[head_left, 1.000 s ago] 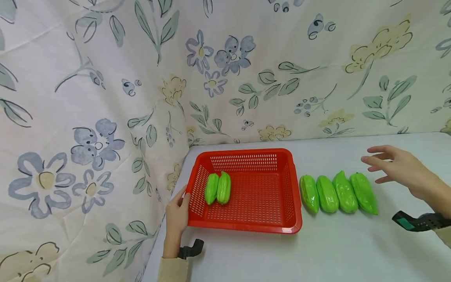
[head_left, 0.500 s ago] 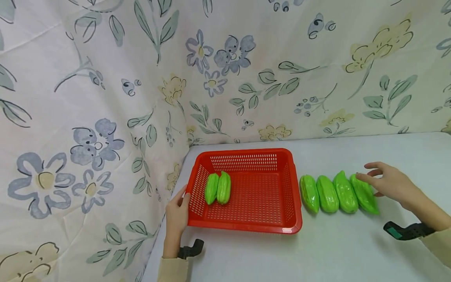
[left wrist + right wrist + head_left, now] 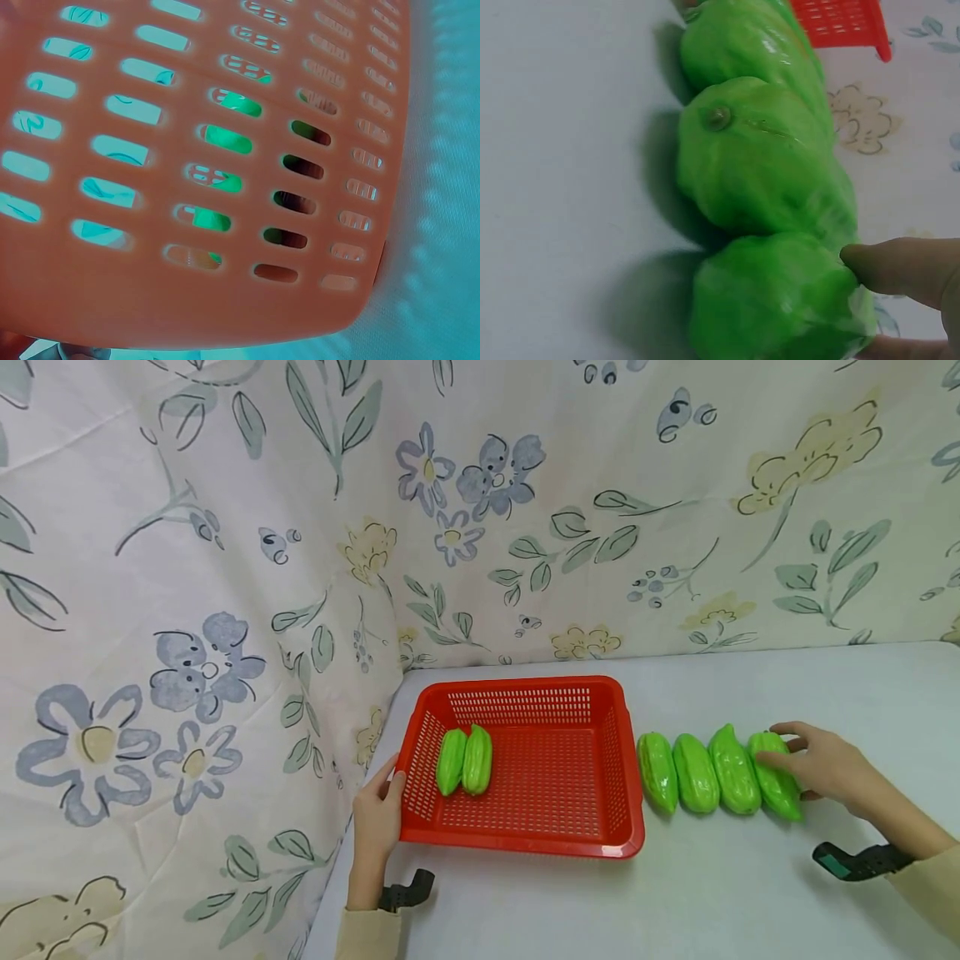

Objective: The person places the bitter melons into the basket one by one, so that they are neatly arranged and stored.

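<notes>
My left hand (image 3: 377, 810) grips the left rim of a red perforated plastic basket (image 3: 525, 846), whose slotted wall (image 3: 172, 300) fills much of the left wrist view. Two green gourds lie side by side inside it, the left gourd (image 3: 451, 762) and the right gourd (image 3: 477, 760). Several more stand in a row to the basket's right. My right hand (image 3: 825, 768) holds the rightmost gourd (image 3: 778, 787) between thumb and fingers, and covers part of its right side. From the right wrist, that gourd (image 3: 772, 300) touches its neighbour (image 3: 757, 165).
The white table (image 3: 555, 914) carries the basket and the row of gourds. A floral curtain (image 3: 525, 593) hangs behind the table and along its left side. Close to the basket's right wall lies the nearest gourd (image 3: 657, 772) of the row.
My right hand has come down and left from above the row onto the rightmost gourd and taken hold of it. The left hand and the basket stay in place.
</notes>
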A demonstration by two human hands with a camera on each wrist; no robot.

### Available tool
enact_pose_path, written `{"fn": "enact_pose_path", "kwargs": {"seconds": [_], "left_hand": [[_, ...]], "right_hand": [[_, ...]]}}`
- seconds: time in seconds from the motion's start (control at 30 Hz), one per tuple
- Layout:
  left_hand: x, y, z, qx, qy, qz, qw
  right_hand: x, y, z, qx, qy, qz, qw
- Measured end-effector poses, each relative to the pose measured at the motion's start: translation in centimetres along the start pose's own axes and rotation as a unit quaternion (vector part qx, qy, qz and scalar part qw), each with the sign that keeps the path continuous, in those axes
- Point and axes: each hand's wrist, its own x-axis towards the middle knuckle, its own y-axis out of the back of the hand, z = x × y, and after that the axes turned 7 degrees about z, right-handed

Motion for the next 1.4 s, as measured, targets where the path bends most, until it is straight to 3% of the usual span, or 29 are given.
{"fn": "enact_pose_path", "kwargs": {"seconds": [0.27,0.8,1.4], "left_hand": [[0.0,0.0,0.1,0.003,-0.003,0.000,1.0000],[0.0,-0.1,-0.2,0.006,-0.015,0.009,0.9998],[0.0,0.0,-0.1,0.001,-0.007,0.003,1.0000]], "right_hand": [[-0.5,-0.9,-0.5,-0.023,0.017,0.019,0.999],[-0.3,-0.6,-0.2,-0.012,0.008,0.010,1.000],[-0.4,2.3,-2.3,-0.002,0.008,0.044,0.999]]}}
